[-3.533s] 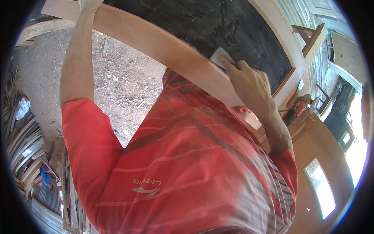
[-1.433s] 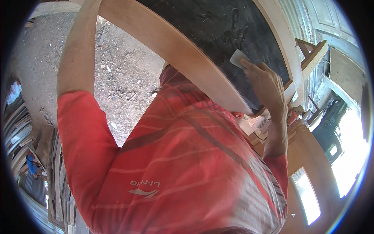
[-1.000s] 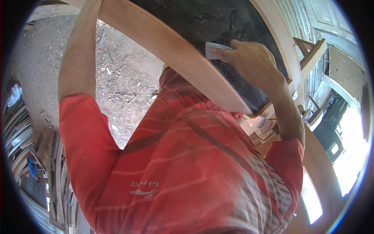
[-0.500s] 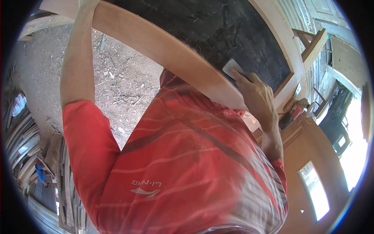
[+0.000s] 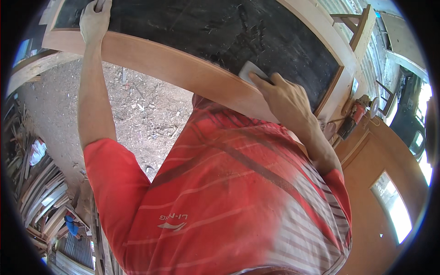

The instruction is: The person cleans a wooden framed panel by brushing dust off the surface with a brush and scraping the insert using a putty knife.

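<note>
Across the top lies a wooden frame [image 5: 183, 63] around a dark, scuffed panel [image 5: 178, 27]. My right hand [image 5: 291, 98] is closed on a flat grey piece [image 5: 250, 71] with a rounded corner and a darker edge. That piece is at the seam between the panel and the frame's near rail; its exact kind I cannot tell. My left hand [image 5: 95, 23] reaches to the panel's far left, over the near rail. Its fingers are closed, with a bit of something greyish between them, cut off by the picture's upper edge.
An angle grinder [image 5: 354, 120] sits at the right, by a wooden door [image 5: 366, 156] with a light opening. A wooden trestle [image 5: 362, 27] stands at the back right. Stacked timber strips [image 5: 46, 192] fill the lower left. Wood scraps litter the dirt floor [image 5: 137, 110].
My right hand has slid left along the near rail with the grey piece. The view has shifted, so more of my left hand and the panel's left end now show.
</note>
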